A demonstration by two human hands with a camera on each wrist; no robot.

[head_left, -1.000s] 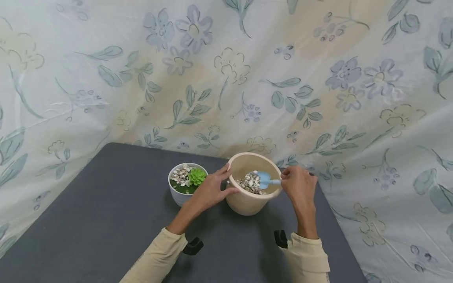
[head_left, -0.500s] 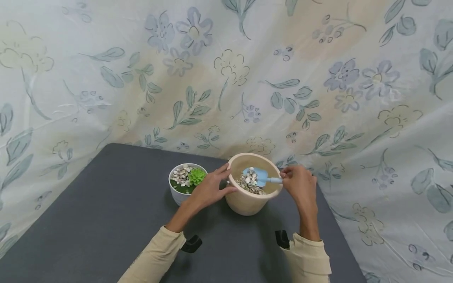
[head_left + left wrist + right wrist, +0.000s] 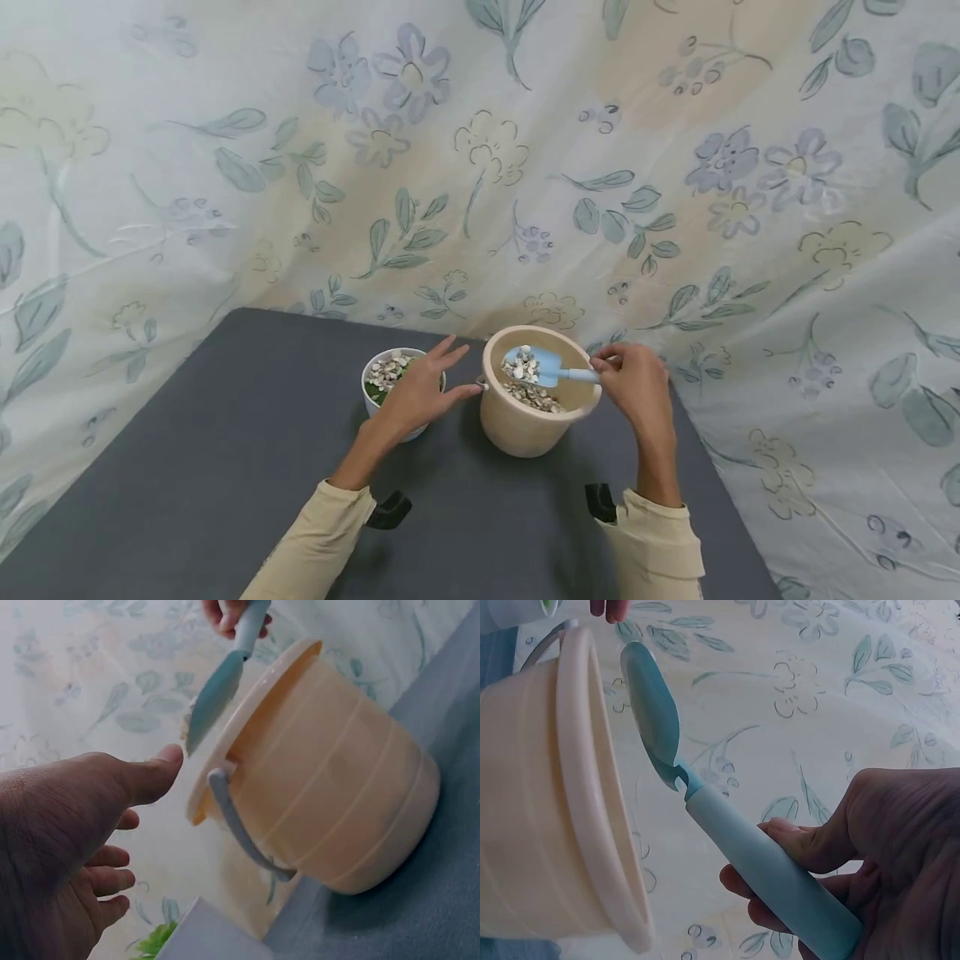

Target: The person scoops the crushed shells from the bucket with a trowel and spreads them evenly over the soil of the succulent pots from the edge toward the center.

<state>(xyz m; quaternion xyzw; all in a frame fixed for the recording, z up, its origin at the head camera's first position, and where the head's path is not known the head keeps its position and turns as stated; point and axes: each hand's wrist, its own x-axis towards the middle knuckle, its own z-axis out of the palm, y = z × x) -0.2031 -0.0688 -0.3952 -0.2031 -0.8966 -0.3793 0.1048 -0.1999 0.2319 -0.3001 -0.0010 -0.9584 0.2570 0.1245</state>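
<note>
My right hand point(image 3: 637, 385) grips the pale blue handle of a small hand trowel point(image 3: 769, 862). White and brown pebble-like or shell-like pieces point(image 3: 521, 367) lie on its blade, which is raised above the mouth of a beige bucket point(image 3: 525, 435). More such pieces point(image 3: 534, 397) cover the bucket's bottom. My left hand point(image 3: 412, 395), thumb and fingers spread and holding nothing, hovers between the bucket and a white pot point(image 3: 371, 406). It partly covers that pot, whose pebbles point(image 3: 386, 371) and green filling still show. A bright green succulent point(image 3: 156, 941) peeks out in the left wrist view.
A grey handle point(image 3: 247, 832) hangs down the bucket's side. Both containers stand on a dark grey table point(image 3: 247, 450) near its back edge. A floral cloth point(image 3: 480, 167) hangs behind and along the sides.
The loaded trowel has risen and shifted left from the pieces in the bucket. My left hand has let go of the bucket's rim and moved left, over the white pot.
</note>
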